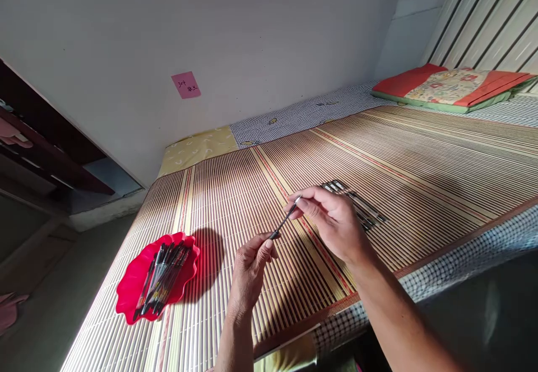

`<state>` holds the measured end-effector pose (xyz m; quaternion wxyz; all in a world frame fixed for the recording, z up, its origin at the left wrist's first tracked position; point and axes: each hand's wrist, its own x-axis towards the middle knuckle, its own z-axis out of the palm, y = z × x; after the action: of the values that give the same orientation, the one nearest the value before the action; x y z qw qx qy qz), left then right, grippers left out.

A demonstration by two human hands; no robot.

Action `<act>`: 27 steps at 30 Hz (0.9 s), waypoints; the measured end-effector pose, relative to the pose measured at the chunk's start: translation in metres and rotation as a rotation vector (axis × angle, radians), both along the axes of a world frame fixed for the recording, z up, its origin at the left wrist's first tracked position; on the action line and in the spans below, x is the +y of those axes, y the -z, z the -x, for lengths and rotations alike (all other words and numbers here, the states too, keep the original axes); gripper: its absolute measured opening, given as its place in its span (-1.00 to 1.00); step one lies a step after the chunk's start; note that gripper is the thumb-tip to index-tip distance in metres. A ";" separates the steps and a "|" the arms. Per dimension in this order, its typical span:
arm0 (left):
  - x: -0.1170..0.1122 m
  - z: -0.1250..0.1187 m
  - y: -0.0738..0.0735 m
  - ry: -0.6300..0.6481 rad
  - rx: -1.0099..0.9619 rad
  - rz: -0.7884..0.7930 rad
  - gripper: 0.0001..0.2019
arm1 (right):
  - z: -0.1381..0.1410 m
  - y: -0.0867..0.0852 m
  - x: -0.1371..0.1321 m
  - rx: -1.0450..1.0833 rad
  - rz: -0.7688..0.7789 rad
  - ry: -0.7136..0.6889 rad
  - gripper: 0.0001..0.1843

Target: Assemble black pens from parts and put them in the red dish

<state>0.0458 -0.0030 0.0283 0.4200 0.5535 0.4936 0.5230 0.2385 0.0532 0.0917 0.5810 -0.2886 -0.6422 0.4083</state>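
Between my two hands a slim dark pen [286, 220] is held at a slant above the mat. My left hand [253, 257] pinches its lower end between thumb and fingers. At the upper end, the fingertips of my right hand [325, 212] close on the pen's tip. Just beyond and partly behind my right hand, several pens [365, 209] lie side by side on the mat. To the left, a red scalloped plate [128, 282] bears a heap of several similar pens [163, 274].
The striped bamboo mat [222, 193] covers a bed, with a checked sheet [290, 122] showing along the wall. A folded red and floral cloth [454, 87] lies at the far right. A pink note [186, 84] is stuck to the wall. The bed's near edge runs below my arms.
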 end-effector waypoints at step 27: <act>-0.003 -0.012 -0.001 0.135 -0.347 0.203 -0.60 | 0.027 0.030 0.010 -0.042 0.336 -0.234 -0.58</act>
<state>0.0576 -0.0059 0.0294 0.5864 0.4417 0.4256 0.5289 0.2119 0.0632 0.0621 0.4598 -0.3133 -0.6062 0.5683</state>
